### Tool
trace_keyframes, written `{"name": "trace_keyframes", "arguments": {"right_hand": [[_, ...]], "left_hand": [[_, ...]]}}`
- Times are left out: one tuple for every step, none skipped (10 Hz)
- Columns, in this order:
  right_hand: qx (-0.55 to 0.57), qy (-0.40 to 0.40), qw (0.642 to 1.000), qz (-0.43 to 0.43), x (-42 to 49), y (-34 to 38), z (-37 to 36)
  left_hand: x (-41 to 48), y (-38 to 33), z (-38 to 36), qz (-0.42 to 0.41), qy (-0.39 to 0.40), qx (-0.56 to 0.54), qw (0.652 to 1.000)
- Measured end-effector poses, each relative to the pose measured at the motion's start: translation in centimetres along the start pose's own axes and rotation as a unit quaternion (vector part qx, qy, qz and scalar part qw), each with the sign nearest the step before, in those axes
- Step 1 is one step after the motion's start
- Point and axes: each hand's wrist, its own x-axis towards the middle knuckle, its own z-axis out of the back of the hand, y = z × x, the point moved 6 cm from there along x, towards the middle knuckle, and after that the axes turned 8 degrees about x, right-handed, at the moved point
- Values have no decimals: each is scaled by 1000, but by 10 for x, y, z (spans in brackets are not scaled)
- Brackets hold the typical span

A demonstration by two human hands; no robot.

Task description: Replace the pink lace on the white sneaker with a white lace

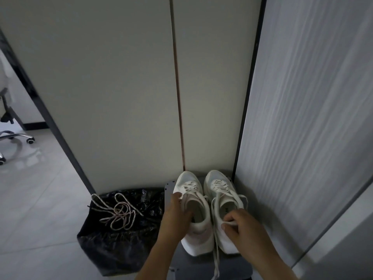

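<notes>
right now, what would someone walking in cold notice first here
The left hand grips the left sneaker at its collar and the right hand pinches the heel of the right sneaker, both white, side by side at the wall. Left of them, a tangle of pinkish laces lies on a black plastic bag. A loose white lace trails down from the right sneaker.

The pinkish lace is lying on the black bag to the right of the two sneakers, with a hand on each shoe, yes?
Not quite. The head view shows the pinkish lace on the black bag to the left of the shoes, not the right. The left hand grips the left sneaker and the right hand grips the right sneaker.
</notes>
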Motion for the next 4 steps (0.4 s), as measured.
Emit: {"name": "trace_keyframes", "arguments": {"right_hand": [[-52,-12,998,-33,0,0,4],[-70,15,995,-69,0,-2,2],[-47,33,995,-75,-1,-5,1],[22,27,996,-85,-6,-3,8]], "left_hand": [[-4,0,3,-35,-9,20,999],[-10,4,9,-32,15,-14,999],[-27,16,25,-30,3,-32,999],[-52,25,49,-23,-19,-91,995]]}}
